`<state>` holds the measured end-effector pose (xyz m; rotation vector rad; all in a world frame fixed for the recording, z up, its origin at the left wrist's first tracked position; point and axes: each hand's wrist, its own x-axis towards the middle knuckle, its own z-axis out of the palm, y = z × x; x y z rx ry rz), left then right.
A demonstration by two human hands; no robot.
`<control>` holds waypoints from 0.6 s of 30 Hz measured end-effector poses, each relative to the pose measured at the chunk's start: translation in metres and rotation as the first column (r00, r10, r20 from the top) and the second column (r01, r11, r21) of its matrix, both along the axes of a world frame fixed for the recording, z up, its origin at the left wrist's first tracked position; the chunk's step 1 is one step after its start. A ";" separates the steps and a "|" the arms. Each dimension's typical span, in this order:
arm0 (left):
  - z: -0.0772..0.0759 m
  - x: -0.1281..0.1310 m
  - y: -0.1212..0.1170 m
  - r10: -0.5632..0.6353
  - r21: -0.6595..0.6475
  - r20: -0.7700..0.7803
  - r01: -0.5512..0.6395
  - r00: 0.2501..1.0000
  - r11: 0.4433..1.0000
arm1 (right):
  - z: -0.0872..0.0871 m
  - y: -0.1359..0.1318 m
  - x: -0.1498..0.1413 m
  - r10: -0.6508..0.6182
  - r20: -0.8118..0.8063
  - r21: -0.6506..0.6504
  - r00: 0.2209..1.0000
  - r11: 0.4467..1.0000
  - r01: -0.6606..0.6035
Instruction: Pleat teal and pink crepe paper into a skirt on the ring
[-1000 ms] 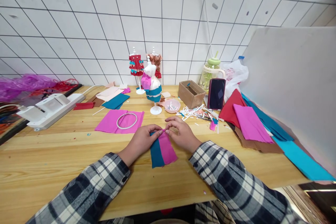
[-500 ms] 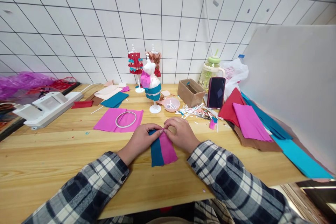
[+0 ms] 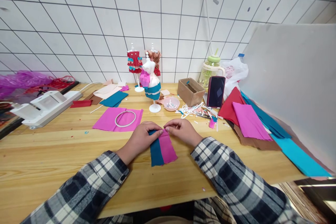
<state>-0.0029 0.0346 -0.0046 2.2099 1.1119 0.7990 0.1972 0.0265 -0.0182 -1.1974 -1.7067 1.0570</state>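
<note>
Close in front of me, a strip of crepe paper (image 3: 168, 149), teal on its left part and magenta on its right, hangs down toward the table. My left hand (image 3: 143, 138) pinches its top edge between thumb and fingers. My right hand (image 3: 183, 131) has thumb and forefinger closed on the top edge at the magenta side. Behind my left hand, a white ring (image 3: 117, 120) lies on a flat magenta sheet (image 3: 103, 120). Past it stands a small white dress form (image 3: 152, 92) with teal, white and magenta paper on it.
Two more dressed forms, one a red-clad mannequin (image 3: 134, 62), stand by the tiled wall. A cardboard box (image 3: 190, 92), pink bowl (image 3: 172, 104), paper scraps (image 3: 193, 110) and phone (image 3: 216, 92) sit behind my right hand. Folded paper (image 3: 252, 122) lies right; a power strip (image 3: 49, 108) left.
My right hand has shifted slightly to the right along the top edge, and its fingers have straightened somewhat. The left hand has stayed nearly still.
</note>
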 end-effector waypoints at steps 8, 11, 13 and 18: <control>-0.001 -0.001 0.000 0.046 -0.025 -0.086 -0.049 0.995 0.998 | 0.000 0.002 0.003 -0.061 0.209 0.075 0.976 0.996 0.046; -0.001 -0.004 0.001 0.064 -0.024 -0.120 -0.068 0.991 0.997 | 0.000 0.003 0.003 -0.091 0.216 0.079 0.972 0.994 0.076; -0.001 -0.005 0.004 0.064 -0.016 -0.152 -0.067 0.986 0.998 | -0.001 0.004 0.004 -0.093 0.214 0.067 0.972 0.995 0.080; -0.007 -0.008 0.009 0.078 0.049 -0.212 -0.069 0.974 0.996 | -0.003 0.005 0.008 -0.084 0.208 0.102 0.975 0.993 0.064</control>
